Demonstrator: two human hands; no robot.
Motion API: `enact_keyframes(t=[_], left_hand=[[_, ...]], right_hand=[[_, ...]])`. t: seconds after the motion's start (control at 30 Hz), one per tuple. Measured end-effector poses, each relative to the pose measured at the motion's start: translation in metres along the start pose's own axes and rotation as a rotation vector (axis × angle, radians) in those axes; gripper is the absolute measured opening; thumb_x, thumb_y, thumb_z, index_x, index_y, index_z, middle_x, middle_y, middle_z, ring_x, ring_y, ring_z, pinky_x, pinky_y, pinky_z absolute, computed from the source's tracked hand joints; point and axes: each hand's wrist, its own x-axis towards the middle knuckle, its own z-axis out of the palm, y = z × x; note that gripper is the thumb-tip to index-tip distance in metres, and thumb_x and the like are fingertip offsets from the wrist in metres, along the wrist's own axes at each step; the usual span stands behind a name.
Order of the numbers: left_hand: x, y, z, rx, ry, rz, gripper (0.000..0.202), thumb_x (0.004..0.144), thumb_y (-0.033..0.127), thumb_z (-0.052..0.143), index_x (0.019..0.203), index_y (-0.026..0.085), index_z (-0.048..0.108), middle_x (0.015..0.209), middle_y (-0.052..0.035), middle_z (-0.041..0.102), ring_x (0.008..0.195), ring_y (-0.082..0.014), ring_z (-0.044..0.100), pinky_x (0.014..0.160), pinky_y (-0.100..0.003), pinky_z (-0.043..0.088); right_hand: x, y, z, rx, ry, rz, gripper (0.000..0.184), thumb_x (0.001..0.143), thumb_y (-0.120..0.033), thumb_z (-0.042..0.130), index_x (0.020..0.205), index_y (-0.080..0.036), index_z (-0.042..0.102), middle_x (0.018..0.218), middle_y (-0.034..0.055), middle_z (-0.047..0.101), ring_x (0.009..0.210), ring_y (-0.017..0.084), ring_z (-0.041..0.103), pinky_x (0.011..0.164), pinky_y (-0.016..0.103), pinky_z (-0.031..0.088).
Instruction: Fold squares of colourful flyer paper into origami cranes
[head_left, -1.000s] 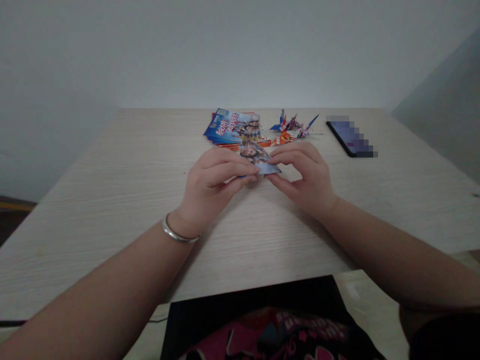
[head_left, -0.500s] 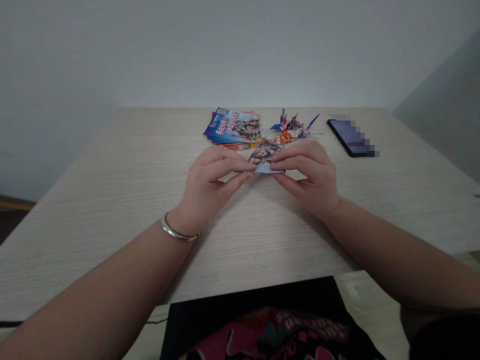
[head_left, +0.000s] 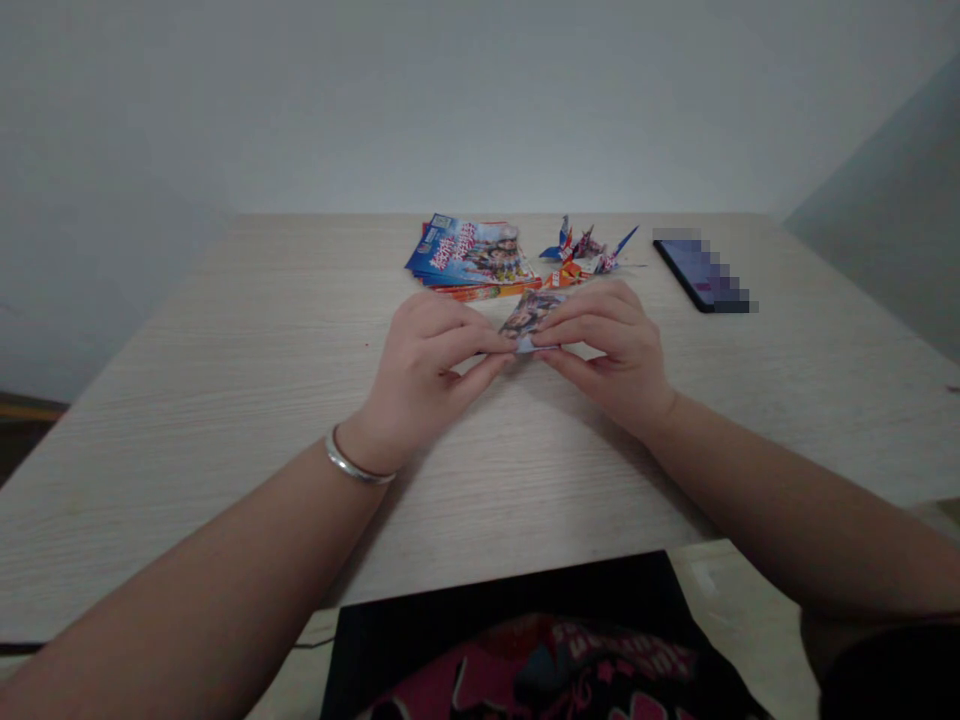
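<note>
A small piece of folded printed paper [head_left: 527, 313] is held just above the table, between my two hands. My left hand [head_left: 442, 355] pinches its left near edge between thumb and fingers. On the opposite side my right hand [head_left: 607, 345] grips the near right edge the same way, its fingers covering part of the print. Beyond the hands lies a fanned stack of printed paper sheets [head_left: 472, 250], mostly blue on top with orange ones beneath. To its right are several folded paper cranes [head_left: 581, 250] in blue, white and orange, close together.
A dark phone [head_left: 701, 275] lies at the right rear of the pale wooden table [head_left: 247, 400]. The wall [head_left: 480, 110] rises behind the table's far edge. A silver bangle [head_left: 356, 463] circles my left wrist.
The fingers of both hands have drawn slightly closer together along the paper's near edge. The paper looks a little narrower and tilted. The stack, cranes and phone stay put.
</note>
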Motion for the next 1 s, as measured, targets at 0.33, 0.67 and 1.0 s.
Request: enact_keyframes(t=[0.33,0.67,1.0], left_hand=[[0.0027,0.0003,-0.0013,0.198,-0.068,0.046,0.011,0.095,0.031,0.065,0.087,0.026,0.072,0.079,-0.0002,0.074,0.077,-0.0201,0.066,0.076,-0.04,0.046],[0.0015,0.0009,-0.0003,0.194,-0.079,0.076,0.018,0.097,0.032,0.064,0.081,0.025,0.07,0.081,0.0013,0.075,0.076,-0.0186,0.065,0.077,-0.04,0.041],[0.0027,0.0037,-0.0003,0.177,-0.067,0.091,0.011,0.096,0.03,0.067,0.086,0.026,0.07,0.085,0.0024,0.076,0.079,-0.0177,0.065,0.083,-0.041,0.042]], right_hand=[[0.0007,-0.0002,-0.0013,-0.019,-0.034,0.026,0.011,0.089,-0.034,0.075,0.082,-0.027,0.071,0.083,-0.0022,0.078,0.086,0.019,0.07,0.086,0.04,0.053],[0.0026,-0.0044,0.0012,0.04,-0.066,-0.026,0.008,0.089,-0.027,0.075,0.081,-0.028,0.074,0.082,-0.0028,0.079,0.088,0.018,0.07,0.087,0.039,0.053],[0.0028,-0.0068,0.001,-0.038,-0.09,0.002,0.012,0.09,-0.036,0.074,0.082,-0.027,0.071,0.086,-0.0018,0.078,0.086,0.018,0.07,0.086,0.039,0.052]])
